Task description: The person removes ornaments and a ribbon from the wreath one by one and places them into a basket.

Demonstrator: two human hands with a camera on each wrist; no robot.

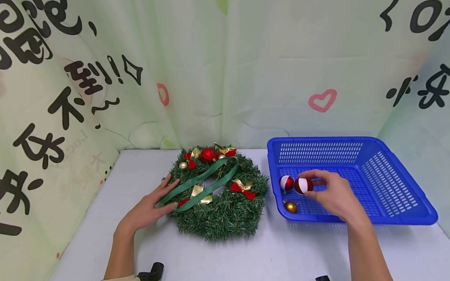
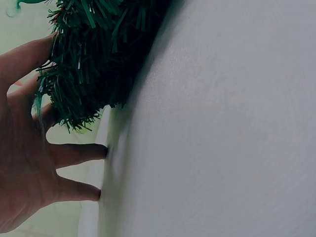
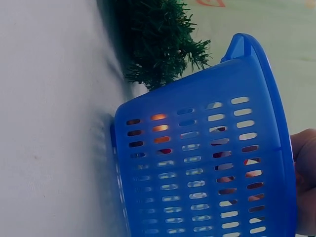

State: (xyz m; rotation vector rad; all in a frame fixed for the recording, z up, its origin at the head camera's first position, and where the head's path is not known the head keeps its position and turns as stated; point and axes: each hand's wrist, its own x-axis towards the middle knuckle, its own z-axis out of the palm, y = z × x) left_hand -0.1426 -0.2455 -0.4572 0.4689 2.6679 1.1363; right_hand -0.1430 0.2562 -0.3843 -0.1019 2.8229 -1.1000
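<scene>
My left hand spread against the wreath, my right hand pinches a red-and-white ball near the basket's left edge, where a slack grip could drop it.

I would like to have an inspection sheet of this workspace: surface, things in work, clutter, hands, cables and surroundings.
Surface: white table, lit evenly enough to see.
Job's things: green wreath with a green ribbon across it; blue basket containing a gold ball and a red-and-white ball.
Clutter: nothing seen.
Hands: left hand touches the wreath; right hand holds another red-and-white ball at the basket; whether this ball touches the basket, cannot tell.
Cables: nothing seen.
Surroundings: pale green curtain with black lettering.
</scene>
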